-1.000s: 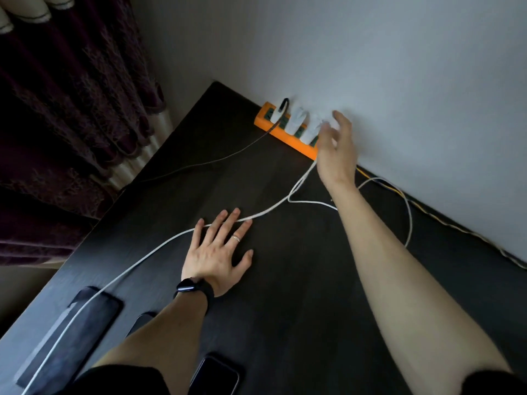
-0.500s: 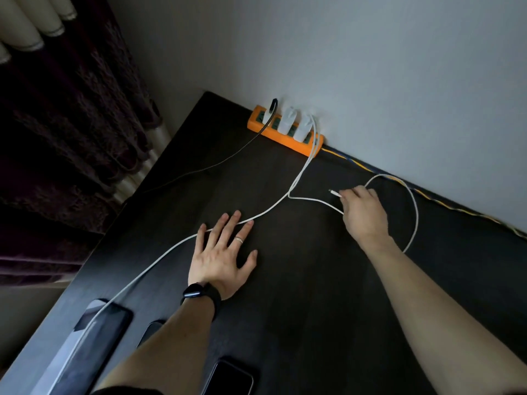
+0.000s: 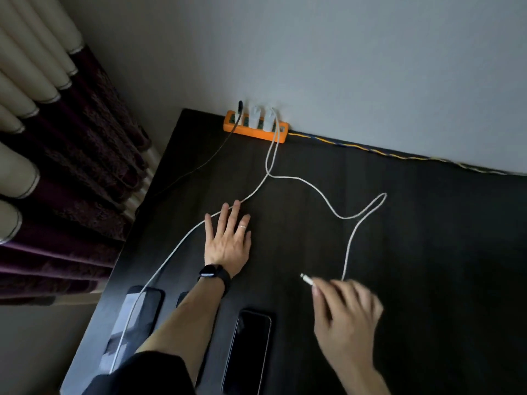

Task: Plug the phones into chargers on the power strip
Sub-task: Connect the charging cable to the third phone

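Note:
An orange power strip (image 3: pixel 281 135) lies against the wall at the far edge of the dark table (image 3: pixel 427 280), with white chargers (image 3: pixel 268 121) plugged in. My right hand (image 3: pixel 346 317) pinches the plug end of a white cable (image 3: pixel 349 246) just above and right of a dark phone (image 3: pixel 249 349) lying face up near me. My left hand (image 3: pixel 228 240) rests flat, fingers spread, beside another white cable (image 3: pixel 171 252) that runs to a phone (image 3: pixel 137 323) at the left. A third phone (image 3: pixel 182 299) is mostly hidden under my left forearm.
A black cable (image 3: pixel 199 166) runs from the strip off the table's left edge. A blue and yellow cord (image 3: pixel 370 151) follows the wall to the right. Dark curtains (image 3: pixel 71 166) hang at the left.
My right hand left the power strip, took the white cable's plug end and drew it toward me, close to the middle phone. My left hand stayed flat. The camera tilted down.

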Demonstrator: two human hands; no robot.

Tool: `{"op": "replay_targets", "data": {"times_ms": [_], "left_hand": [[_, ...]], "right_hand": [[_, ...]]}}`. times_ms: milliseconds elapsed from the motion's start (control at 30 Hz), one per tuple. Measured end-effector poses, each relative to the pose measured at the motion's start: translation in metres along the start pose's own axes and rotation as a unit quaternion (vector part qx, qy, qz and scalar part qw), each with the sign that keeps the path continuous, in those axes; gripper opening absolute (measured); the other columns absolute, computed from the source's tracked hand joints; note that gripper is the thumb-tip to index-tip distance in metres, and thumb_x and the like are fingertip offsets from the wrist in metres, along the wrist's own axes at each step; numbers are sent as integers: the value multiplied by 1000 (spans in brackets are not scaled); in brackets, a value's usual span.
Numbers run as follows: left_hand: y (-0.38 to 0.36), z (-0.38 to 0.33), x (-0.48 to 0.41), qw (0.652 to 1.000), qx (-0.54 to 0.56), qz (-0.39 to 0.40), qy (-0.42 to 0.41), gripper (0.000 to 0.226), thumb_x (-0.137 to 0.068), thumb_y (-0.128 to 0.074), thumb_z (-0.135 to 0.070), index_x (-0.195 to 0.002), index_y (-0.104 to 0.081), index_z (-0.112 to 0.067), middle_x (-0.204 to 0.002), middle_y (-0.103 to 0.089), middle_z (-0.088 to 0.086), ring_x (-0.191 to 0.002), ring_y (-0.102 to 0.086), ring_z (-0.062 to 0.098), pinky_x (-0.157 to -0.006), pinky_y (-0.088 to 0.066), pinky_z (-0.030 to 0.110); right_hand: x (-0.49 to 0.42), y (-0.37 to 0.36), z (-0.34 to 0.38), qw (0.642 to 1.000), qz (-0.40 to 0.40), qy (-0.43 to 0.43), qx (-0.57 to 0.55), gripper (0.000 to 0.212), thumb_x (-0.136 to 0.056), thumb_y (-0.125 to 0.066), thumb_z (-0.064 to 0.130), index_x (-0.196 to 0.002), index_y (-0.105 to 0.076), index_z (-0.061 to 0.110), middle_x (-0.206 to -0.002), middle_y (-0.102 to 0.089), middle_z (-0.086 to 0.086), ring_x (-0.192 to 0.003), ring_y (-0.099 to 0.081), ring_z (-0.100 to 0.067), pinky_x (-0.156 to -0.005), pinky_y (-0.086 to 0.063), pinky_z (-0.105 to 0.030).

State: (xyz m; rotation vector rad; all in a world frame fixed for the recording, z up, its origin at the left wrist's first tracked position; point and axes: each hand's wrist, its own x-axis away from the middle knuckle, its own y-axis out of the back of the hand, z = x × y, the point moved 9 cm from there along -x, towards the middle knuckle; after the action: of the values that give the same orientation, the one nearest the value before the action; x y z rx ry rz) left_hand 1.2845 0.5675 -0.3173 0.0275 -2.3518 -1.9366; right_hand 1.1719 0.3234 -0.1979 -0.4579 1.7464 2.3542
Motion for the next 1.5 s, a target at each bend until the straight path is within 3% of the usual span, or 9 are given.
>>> {"op": "replay_targets", "data": {"times_ms": [333, 500, 700, 1000, 1067, 1167, 1233, 1400, 1500], "left_hand": [[7, -57, 254, 964, 196, 163, 71, 87, -82, -69, -47, -152, -26, -21, -162, -15, 15, -149, -17, 36, -121, -23, 44], [-12, -51, 295, 963, 110, 225, 101, 91, -91, -62, -44, -158, -2, -29, -164, 15, 17, -152, 0, 34, -121, -17, 47], [-1, -38, 282, 968, 106, 203, 105, 80, -89, -64, -44, -154, -20, -29, -158, -14, 20, -140, -23, 37, -109, -36, 46], [3, -41, 260, 946, 180, 221, 156, 85, -76, -74, -37, -149, -30, -32, -136, -35, 16, -122, -36, 41, -104, -40, 45], [9, -35, 259, 878, 344, 226, 245, 82, -71, -81, -33, -142, -40, -34, -127, -49, 10, -118, -50, 34, -102, -47, 44], [24, -62, 271, 553, 683, 289, 380, 52, -69, -86, -20, -115, -62, -23, -103, -68, 6, -91, -68, 25, -82, -58, 42], [47, -87, 277, 404, 767, 325, 378, 29, -67, -86, -21, -92, -71, -16, -105, -65, 13, -96, -65, 29, -91, -55, 45], [93, -112, 278, 279, 852, 333, 292, 36, -77, -85, -24, -104, -66, -11, -122, -62, 16, -113, -59, 34, -96, -53, 47], [103, -112, 273, 385, 820, 333, 263, 45, -75, -87, -26, -113, -66, -16, -121, -68, 13, -112, -66, 31, -96, -54, 45]], "right_hand": [[194, 18, -14, 834, 214, -429, -273, 18, -95, -66, 30, -109, -75, 23, -99, -73, 6, -102, -66, -17, -89, -51, -32], [206, 30, -4, 830, 194, -425, -303, 11, -94, -66, 32, -100, -75, 30, -94, -74, 13, -94, -68, -5, -83, -52, -25], [208, 45, 7, 844, 181, -401, -307, 9, -91, -68, 38, -87, -71, 45, -87, -71, 31, -87, -66, 7, -71, -45, -4], [221, 49, -5, 834, 213, -415, -295, 9, -96, -62, 31, -92, -68, 26, -81, -74, 10, -84, -69, -5, -85, -53, -31], [218, 50, -10, 826, 219, -428, -295, 10, -99, -56, 30, -93, -63, 24, -78, -73, 7, -82, -69, -10, -87, -54, -37], [207, 56, -12, 823, 218, -421, -313, 13, -102, -50, 30, -95, -57, 22, -76, -68, 2, -75, -68, -18, -82, -55, -43], [194, 66, -10, 837, 204, -393, -321, 13, -102, -49, 29, -94, -56, 22, -72, -63, 4, -68, -61, -14, -72, -52, -39], [146, 108, 5, 872, 113, -307, -363, 16, -100, -56, 24, -84, -54, 27, -71, -62, 11, -58, -53, -1, -54, -40, -15], [125, 122, 24, 891, 98, -246, -369, 12, -96, -62, 23, -84, -58, 25, -66, -61, 9, -54, -53, -5, -53, -40, -18]]}}
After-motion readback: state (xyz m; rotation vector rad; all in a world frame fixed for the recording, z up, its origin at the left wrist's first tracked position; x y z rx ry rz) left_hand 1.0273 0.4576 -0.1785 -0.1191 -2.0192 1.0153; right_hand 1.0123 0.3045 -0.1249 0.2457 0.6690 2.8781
